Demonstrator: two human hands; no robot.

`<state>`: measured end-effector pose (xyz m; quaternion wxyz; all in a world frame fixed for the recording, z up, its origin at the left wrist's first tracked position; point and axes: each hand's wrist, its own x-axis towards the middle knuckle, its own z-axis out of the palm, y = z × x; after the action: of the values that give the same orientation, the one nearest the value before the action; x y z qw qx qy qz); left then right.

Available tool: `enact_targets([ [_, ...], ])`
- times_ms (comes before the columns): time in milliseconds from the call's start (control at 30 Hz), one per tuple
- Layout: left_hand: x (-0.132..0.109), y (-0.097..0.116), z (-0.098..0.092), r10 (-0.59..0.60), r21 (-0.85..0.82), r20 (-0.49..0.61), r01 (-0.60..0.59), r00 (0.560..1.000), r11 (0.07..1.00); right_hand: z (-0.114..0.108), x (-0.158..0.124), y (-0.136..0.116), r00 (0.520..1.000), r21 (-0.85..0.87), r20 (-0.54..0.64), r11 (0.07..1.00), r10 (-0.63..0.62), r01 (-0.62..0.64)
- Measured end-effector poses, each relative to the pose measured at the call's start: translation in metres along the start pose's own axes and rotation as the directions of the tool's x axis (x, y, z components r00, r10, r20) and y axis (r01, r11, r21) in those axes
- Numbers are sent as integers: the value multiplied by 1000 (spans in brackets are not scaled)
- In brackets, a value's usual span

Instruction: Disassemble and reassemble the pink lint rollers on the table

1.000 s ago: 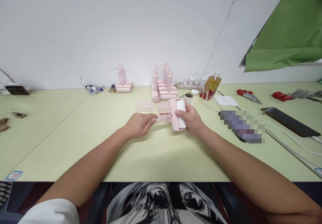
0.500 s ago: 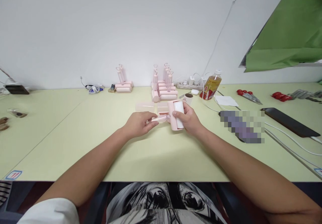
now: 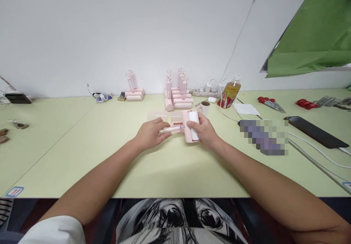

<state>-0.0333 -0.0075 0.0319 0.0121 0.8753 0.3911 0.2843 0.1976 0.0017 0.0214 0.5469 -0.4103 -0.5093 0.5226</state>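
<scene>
A lint roller is between my hands, its head turned upright. My right hand [image 3: 207,131] is closed round the head, thumb across the white paper roll [image 3: 193,126], which sits in a pink casing [image 3: 187,132]. To the left, a clear handle [image 3: 174,128] meets the casing. Fingers and thumb of my left hand [image 3: 148,135] pinch the handle's far end. Behind my hands, clear covers [image 3: 157,116] lie on the table, partly hidden by the hands and the roller.
Several pink lint rollers [image 3: 183,100] stand against the wall, with more [image 3: 135,94] to their left. Right of them are a cardboard-cored roll [image 3: 205,107], a power strip [image 3: 203,93] and a drink bottle [image 3: 230,93]. A phone [image 3: 315,131], cables and red-handled tools [image 3: 270,103] lie farther right.
My left fingers have shifted slightly on the handle, showing more of it between finger and thumb. My right hand and the roller head have barely moved.
</scene>
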Motion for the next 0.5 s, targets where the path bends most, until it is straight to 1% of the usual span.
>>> enact_targets([
  [267,0,-2,1,22,-6,-26,-22,999,1000,0,-1,0,1000,26,12,999,22,-22],
  [500,0,-1,1,47,-5,-45,-47,998,999,1,-2,3,1000,-1,4,1000,16,-16],
])
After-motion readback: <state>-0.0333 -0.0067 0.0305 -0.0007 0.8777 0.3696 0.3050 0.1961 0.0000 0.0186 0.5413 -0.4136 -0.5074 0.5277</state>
